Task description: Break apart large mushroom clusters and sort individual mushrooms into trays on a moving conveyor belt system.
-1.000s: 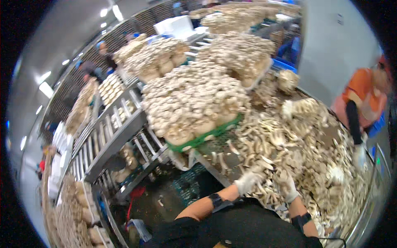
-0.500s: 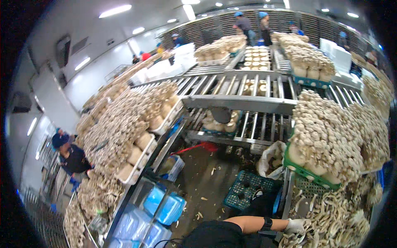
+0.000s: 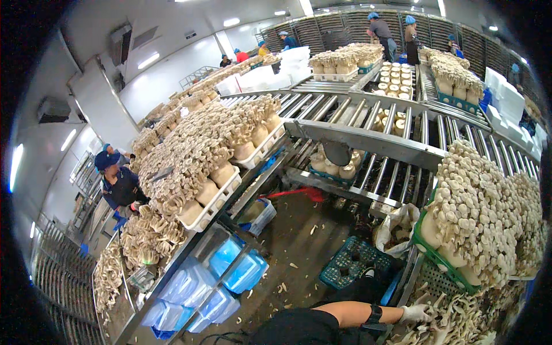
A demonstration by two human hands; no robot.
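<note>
Loose mushroom stems (image 3: pixel 460 322) heaped on bench at lower right corner, long axes mixed. Left hand (image 3: pixel 415 313), white-gloved, rests flat on heap's near edge, fingers spread, gripping nothing; stems lie right of it. Right hand out of view. Green crate (image 3: pixel 440 259) of mushroom clusters just behind heap. Open floor left of bench

A single view is provided — taken from head height, directed downward and leftward across the hall. The gloved left hand (image 3: pixel 415 313) is caught near the lower edge, close to the lens; the grey steel roller conveyor (image 3: pixel 368 123) is seen farther off, its rails bent by the fisheye.
</note>
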